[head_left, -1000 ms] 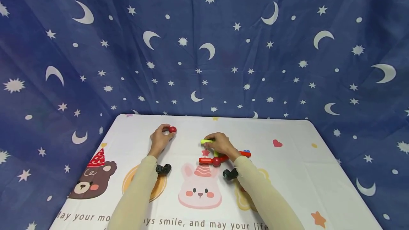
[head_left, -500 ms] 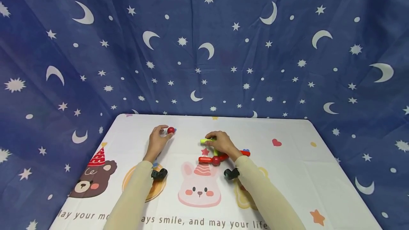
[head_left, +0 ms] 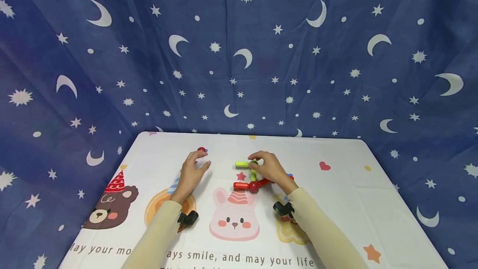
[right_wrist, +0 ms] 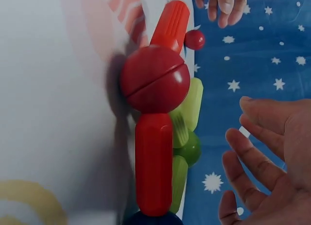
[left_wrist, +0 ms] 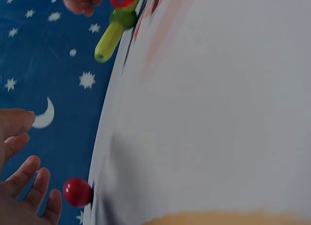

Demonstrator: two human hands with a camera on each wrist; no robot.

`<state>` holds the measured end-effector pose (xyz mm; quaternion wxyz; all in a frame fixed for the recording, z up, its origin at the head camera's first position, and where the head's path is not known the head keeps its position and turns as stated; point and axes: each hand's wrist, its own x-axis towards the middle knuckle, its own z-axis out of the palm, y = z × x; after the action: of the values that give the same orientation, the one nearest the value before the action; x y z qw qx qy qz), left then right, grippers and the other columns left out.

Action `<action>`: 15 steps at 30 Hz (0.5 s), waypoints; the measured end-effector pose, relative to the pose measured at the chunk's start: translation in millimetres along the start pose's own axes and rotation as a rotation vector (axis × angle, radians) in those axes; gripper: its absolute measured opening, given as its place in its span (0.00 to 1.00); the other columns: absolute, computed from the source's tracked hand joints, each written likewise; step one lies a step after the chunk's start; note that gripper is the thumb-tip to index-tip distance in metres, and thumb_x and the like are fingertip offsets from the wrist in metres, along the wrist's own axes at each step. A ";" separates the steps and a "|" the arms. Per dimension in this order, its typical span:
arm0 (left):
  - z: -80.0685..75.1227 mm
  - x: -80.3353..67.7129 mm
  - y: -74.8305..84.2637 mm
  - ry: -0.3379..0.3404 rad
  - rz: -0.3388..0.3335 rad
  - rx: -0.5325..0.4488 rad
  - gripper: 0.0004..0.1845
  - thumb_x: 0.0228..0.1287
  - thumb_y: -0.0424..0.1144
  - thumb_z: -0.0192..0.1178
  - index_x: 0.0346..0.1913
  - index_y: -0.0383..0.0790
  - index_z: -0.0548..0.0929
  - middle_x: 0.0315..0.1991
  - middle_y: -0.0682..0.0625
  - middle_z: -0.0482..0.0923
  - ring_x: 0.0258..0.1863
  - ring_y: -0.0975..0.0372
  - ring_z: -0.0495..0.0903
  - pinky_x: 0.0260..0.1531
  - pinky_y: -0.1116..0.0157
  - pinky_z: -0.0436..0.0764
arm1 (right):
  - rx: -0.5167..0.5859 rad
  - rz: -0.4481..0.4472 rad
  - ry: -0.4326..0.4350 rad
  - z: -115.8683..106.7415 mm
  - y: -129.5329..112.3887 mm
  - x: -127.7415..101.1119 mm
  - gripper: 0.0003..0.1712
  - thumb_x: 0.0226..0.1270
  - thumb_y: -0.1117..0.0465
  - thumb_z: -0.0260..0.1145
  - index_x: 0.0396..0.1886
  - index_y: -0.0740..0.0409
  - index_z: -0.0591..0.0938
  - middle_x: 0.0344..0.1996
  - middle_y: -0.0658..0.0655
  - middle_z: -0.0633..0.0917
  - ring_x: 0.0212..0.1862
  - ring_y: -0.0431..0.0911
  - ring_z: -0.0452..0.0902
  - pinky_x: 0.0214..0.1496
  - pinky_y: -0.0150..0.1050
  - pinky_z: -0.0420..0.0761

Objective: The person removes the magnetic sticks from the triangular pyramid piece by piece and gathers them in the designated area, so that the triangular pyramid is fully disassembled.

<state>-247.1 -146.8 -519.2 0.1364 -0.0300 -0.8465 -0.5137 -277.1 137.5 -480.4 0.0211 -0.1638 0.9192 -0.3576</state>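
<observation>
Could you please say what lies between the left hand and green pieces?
In the head view, only bare tablecloth separates the left hand from the green pieces.

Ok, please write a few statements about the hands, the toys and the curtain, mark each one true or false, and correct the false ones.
1. The right hand is near the green ball. True.
2. The lone red ball is closer to the left hand than to the right hand. True.
3. The left hand is gripping the lone red ball. False: its fingers are open and apart from it.
4. The red sticks meet at a blue ball. False: the red sticks meet at another red ball.
5. The curtain shows moons and stars. True.
</observation>
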 end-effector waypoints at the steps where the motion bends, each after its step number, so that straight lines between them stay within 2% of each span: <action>1: 2.0 -3.3 1.8 -0.008 0.009 -0.001 0.17 0.64 0.38 0.66 0.54 0.38 0.81 0.59 0.46 0.75 0.61 0.51 0.73 0.62 0.50 0.72 | -0.004 0.007 0.004 -0.8 -0.3 -3.1 0.14 0.63 0.57 0.71 0.48 0.51 0.86 0.46 0.50 0.86 0.53 0.53 0.78 0.56 0.49 0.76; 10: 27.2 -36.4 19.2 -0.102 0.057 0.026 0.15 0.63 0.37 0.66 0.53 0.43 0.82 0.52 0.51 0.82 0.54 0.55 0.79 0.57 0.53 0.77 | 0.004 -0.046 0.079 3.0 2.9 -34.7 0.13 0.60 0.59 0.73 0.45 0.52 0.87 0.43 0.50 0.88 0.45 0.49 0.80 0.50 0.45 0.77; 12: 33.1 -41.2 23.9 -0.136 0.052 0.020 0.15 0.62 0.37 0.67 0.52 0.45 0.82 0.51 0.51 0.83 0.54 0.56 0.80 0.57 0.53 0.78 | -0.005 -0.049 0.092 4.0 3.7 -40.4 0.12 0.60 0.59 0.73 0.44 0.51 0.87 0.43 0.50 0.88 0.45 0.48 0.81 0.50 0.45 0.78; 15: 41.0 -44.8 30.2 -0.198 0.006 -0.006 0.14 0.63 0.36 0.66 0.51 0.47 0.82 0.51 0.50 0.83 0.54 0.55 0.80 0.57 0.54 0.79 | -0.009 -0.051 0.108 5.7 4.5 -47.7 0.12 0.59 0.59 0.74 0.43 0.51 0.87 0.42 0.50 0.88 0.44 0.48 0.82 0.48 0.44 0.81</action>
<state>-206.5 -92.6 -522.7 0.0536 -0.0835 -0.8542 -0.5104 -232.4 152.0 -491.3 -0.0383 -0.1675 0.9162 -0.3620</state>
